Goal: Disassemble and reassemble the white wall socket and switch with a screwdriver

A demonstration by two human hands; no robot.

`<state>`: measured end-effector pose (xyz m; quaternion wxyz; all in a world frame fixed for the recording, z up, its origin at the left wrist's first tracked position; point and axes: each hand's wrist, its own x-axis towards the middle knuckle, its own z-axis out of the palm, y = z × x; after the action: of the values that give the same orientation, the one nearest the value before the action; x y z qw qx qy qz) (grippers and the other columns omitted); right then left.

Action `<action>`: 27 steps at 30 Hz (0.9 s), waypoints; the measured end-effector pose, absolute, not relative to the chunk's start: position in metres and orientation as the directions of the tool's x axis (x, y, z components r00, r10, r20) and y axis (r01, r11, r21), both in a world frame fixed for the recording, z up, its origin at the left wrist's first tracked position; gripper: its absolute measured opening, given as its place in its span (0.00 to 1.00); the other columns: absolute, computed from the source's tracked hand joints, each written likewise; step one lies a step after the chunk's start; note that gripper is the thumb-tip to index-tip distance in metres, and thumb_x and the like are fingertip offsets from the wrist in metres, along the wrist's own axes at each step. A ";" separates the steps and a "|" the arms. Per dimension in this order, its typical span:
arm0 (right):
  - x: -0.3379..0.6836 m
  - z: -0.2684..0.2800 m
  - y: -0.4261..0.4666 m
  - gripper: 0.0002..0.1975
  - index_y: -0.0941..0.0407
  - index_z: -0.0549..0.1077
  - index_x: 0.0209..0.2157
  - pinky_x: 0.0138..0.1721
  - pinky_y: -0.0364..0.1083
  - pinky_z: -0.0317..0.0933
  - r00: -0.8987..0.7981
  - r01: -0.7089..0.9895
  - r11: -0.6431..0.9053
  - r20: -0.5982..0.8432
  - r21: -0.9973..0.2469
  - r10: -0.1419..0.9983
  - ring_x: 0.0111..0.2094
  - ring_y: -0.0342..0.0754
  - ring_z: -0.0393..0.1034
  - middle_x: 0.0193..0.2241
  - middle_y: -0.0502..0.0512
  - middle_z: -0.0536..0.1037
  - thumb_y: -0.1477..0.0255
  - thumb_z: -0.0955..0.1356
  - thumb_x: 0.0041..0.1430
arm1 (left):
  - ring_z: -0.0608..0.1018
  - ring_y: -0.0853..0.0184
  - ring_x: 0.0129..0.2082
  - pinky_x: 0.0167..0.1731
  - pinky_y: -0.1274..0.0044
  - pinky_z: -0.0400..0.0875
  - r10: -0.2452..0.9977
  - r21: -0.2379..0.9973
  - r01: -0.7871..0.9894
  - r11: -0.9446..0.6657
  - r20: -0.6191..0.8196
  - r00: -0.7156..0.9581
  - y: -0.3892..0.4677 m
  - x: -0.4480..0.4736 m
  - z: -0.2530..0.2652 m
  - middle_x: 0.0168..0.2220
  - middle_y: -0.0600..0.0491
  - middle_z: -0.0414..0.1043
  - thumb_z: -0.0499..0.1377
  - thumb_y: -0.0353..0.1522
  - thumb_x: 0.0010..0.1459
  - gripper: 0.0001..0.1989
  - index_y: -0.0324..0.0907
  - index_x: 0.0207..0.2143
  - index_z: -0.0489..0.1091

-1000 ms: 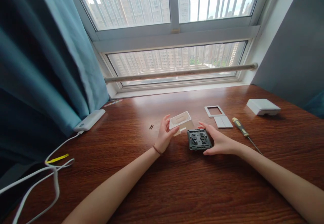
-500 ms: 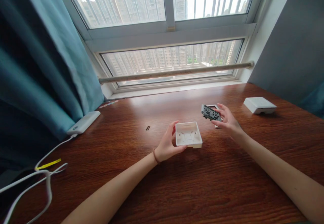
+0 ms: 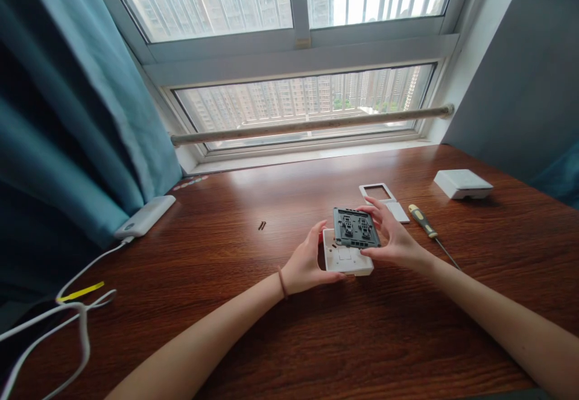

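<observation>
My left hand (image 3: 307, 261) grips a white square switch back box (image 3: 346, 261) by its left side, with the hollow side facing up. In my right hand (image 3: 393, 234) is a dark grey switch module (image 3: 356, 228), held by its right edge between thumb and fingers. The module hangs over the back part of the box and hides some of its inside; whether the two touch I cannot tell. Behind my right hand lie a white frame (image 3: 384, 202) and a white cover plate (image 3: 398, 212). Two small dark screws (image 3: 262, 225) rest left of the box.
A screwdriver (image 3: 423, 221) with a yellowish-grey handle lies right of my right hand. Farther right sits another white box (image 3: 463, 183). On the left are a white power bank (image 3: 145, 216), its white cable (image 3: 85, 333) and a yellow strip (image 3: 81, 292). A blue curtain (image 3: 113, 86) hangs there.
My right hand has brought the switch module left and nearer, over the back box. My left hand has shifted the box slightly right. The white frame, cover plate and screwdriver are now uncovered.
</observation>
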<state>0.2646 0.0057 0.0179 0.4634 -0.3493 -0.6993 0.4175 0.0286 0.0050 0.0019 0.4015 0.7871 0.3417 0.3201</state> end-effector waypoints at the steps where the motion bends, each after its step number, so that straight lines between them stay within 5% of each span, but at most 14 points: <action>1: 0.264 0.018 0.004 0.50 0.47 0.45 0.60 0.58 0.57 0.48 -0.336 0.122 0.419 0.360 -0.899 0.870 0.56 0.54 0.56 0.52 0.58 0.60 0.72 0.75 0.40 | 0.66 0.52 0.54 0.54 0.60 0.58 0.791 0.848 0.276 -0.452 0.237 0.564 0.005 0.029 0.003 0.56 0.41 0.59 0.69 0.38 0.37 0.53 0.44 0.61 0.40; 13: 0.259 0.009 0.002 0.53 0.50 0.43 0.61 0.58 0.55 0.47 -0.452 0.231 0.477 0.341 -0.848 0.824 0.55 0.54 0.59 0.52 0.60 0.62 0.70 0.75 0.39 | 0.59 0.53 0.59 0.58 0.61 0.52 0.769 0.868 0.225 -0.442 0.238 0.593 0.008 0.027 -0.001 0.60 0.40 0.51 0.69 0.39 0.39 0.56 0.44 0.62 0.34; 18: 0.258 0.007 0.000 0.52 0.51 0.43 0.61 0.57 0.54 0.50 -0.470 0.229 0.460 0.316 -0.858 0.824 0.54 0.54 0.59 0.52 0.60 0.61 0.70 0.75 0.39 | 0.63 0.55 0.57 0.56 0.63 0.57 0.772 0.916 0.142 -0.374 0.223 0.596 0.011 0.026 0.001 0.59 0.41 0.53 0.66 0.36 0.44 0.44 0.43 0.59 0.45; 27: 0.257 0.008 -0.001 0.53 0.50 0.41 0.61 0.56 0.54 0.50 -0.495 0.248 0.489 0.324 -0.837 0.806 0.55 0.54 0.59 0.52 0.60 0.62 0.69 0.75 0.40 | 0.63 0.57 0.56 0.56 0.66 0.58 0.757 0.897 0.117 -0.426 0.283 0.589 0.011 0.027 0.007 0.55 0.43 0.57 0.69 0.35 0.39 0.41 0.42 0.54 0.53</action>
<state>0.2565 -0.0010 0.0083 0.3716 -0.3385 -0.7786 0.3757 0.0270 0.0114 0.0072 0.4540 0.7672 0.2846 0.3526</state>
